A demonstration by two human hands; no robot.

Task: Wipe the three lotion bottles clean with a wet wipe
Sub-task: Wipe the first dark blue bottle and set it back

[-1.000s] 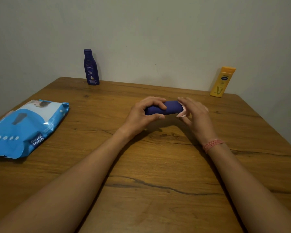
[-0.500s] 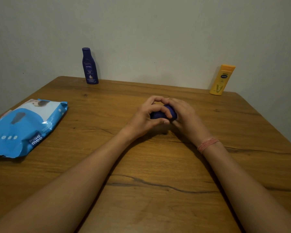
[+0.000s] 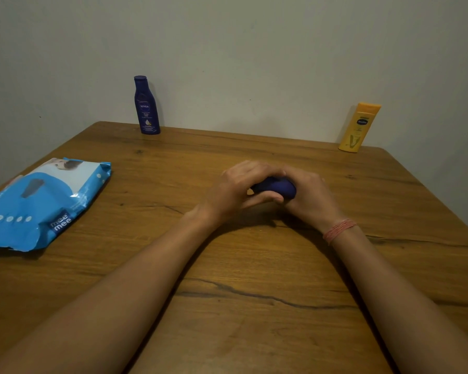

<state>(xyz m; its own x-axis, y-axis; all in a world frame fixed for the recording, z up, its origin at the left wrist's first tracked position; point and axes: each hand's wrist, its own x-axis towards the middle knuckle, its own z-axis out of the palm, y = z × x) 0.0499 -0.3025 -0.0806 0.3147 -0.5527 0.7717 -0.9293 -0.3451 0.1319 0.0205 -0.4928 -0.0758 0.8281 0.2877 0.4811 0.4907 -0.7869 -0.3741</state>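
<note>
Both bare forearms are reaching forward over the table's middle, converging so that the left hand [image 3: 235,188] and right hand [image 3: 310,197] are meeting knuckle to knuckle, fingers curling closed around a dark blue bottle [image 3: 277,187], the right wrist wearing a pink band [image 3: 338,230].
</note>
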